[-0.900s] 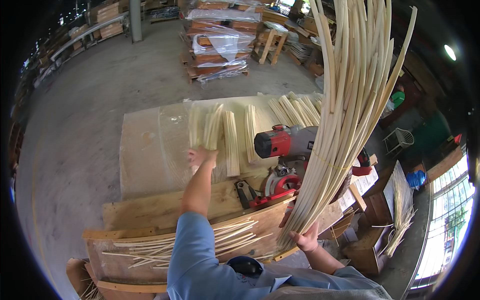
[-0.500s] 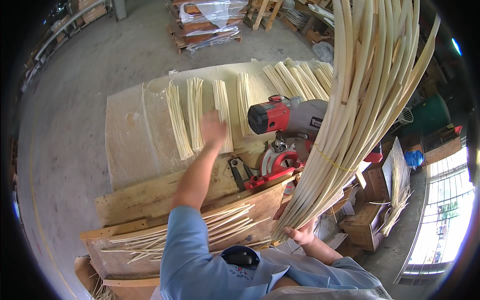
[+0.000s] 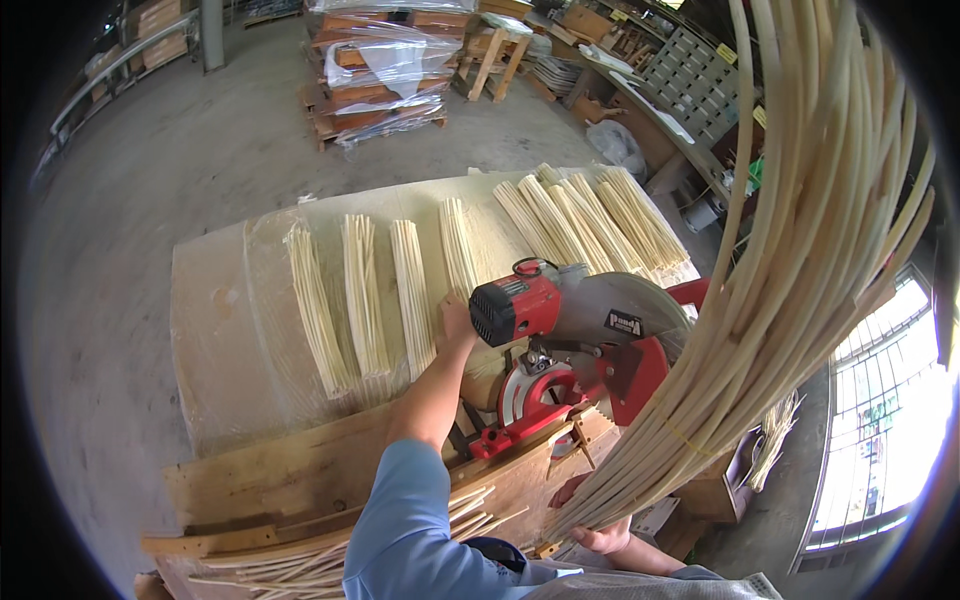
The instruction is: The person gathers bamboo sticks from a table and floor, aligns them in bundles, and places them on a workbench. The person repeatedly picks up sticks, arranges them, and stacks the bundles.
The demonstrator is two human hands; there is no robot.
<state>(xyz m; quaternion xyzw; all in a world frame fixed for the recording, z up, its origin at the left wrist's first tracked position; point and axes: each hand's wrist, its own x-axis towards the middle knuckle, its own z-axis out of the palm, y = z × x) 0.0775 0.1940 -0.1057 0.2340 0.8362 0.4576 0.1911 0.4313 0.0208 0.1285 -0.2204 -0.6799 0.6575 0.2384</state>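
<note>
I had the right hand [image 3: 605, 537] closed around the low end of a tall bunch of long sticks [image 3: 775, 320]. A thin yellow tie [image 3: 685, 438] went around it, and its top leaned off to the right of the table [image 3: 215, 350]. I had the left hand [image 3: 457, 318] reaching over the table, just beside the black end of the red and gray saw [image 3: 615, 300], by the near end of a short bunch [image 3: 457, 245]. I could not tell if that hand was gripping. Three more bunches [image 3: 363, 295] lay toward the left edge, and a packed row of bunches [image 3: 568, 225] lay by the far right corner.
</note>
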